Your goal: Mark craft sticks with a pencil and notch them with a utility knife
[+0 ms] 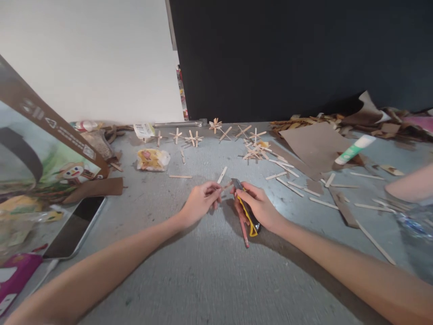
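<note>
My left hand (pixel 202 202) is closed in a pinch on a thin wooden craft stick (pixel 227 186), whose end points toward my right hand. My right hand (pixel 261 205) is wrapped round a yellow and black utility knife (pixel 252 221), with its blade end close to that stick. A red pencil (pixel 244 232) sticks out below the same hand, beside the knife. Just beyond my fingers, another craft stick (pixel 222 174) lies on the grey table (pixel 176 280). One more flat stick (pixel 180 176) lies to the left.
Several star-shaped stick pieces (pixel 192 139) stand at the back. Loose sticks (pixel 289 187), brown cardboard (pixel 314 144) and a white-green glue tube (pixel 355 150) lie right, near another person's arm (pixel 411 185). Left are a phone (pixel 76 228), a yellow packet (pixel 153 160) and a printed box (pixel 50 131).
</note>
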{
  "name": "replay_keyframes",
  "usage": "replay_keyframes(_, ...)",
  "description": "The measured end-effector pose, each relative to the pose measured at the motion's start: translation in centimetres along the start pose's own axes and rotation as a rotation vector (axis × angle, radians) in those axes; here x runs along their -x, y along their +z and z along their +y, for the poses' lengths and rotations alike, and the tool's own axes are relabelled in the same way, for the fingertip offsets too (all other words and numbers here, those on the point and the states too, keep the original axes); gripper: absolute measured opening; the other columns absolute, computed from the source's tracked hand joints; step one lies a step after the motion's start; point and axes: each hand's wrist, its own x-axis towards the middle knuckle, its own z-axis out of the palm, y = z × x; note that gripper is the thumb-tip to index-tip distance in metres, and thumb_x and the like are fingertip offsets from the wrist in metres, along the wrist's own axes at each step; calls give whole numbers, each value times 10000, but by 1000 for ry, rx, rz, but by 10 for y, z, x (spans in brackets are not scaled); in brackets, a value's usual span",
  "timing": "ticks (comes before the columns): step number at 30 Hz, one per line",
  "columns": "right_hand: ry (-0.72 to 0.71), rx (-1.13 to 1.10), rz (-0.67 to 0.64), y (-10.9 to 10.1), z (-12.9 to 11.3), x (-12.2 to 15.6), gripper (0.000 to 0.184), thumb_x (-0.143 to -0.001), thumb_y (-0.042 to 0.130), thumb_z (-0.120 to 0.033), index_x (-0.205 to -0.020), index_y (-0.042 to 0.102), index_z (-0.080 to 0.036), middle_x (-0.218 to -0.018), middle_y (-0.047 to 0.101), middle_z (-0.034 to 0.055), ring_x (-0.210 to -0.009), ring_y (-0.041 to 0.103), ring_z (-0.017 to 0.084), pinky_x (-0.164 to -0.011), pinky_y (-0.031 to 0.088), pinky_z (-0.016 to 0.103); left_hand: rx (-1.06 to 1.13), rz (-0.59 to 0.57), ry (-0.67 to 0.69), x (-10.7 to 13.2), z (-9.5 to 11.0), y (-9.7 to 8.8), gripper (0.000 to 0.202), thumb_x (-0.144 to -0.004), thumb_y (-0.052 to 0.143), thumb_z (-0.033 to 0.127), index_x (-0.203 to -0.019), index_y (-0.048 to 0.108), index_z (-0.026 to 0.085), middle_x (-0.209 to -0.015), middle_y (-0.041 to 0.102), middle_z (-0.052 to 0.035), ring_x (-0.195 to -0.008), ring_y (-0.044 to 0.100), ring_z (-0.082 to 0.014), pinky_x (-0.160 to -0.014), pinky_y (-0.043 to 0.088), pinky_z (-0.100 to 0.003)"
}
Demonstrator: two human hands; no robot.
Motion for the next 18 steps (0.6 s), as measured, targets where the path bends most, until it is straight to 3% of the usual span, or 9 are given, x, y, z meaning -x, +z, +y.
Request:
replay_keyframes(10, 2, 37, -89, 1, -3, 2, 305, -952, 599, -493, -1074, 505, -229, -580, 543, -83, -412, 479, 105, -411, 417, 229, 3, 36, -31, 3, -6, -8, 363, -888, 649, 543, -900, 669, 180, -616, 595, 20, -454, 490, -89, -469, 402, -230)
replay_keyframes(18, 10, 39, -83, -1, -2, 1, 307, -958, 592, -490, -1082, 503, -225, -578, 537, -82, -404, 481, 109, -402, 420, 229, 54, 56, -47, 3, -9, -10, 336, -877, 679, 518, -901, 677, 183, -632, 613, 13, -469, 517, -96, -474, 419, -231)
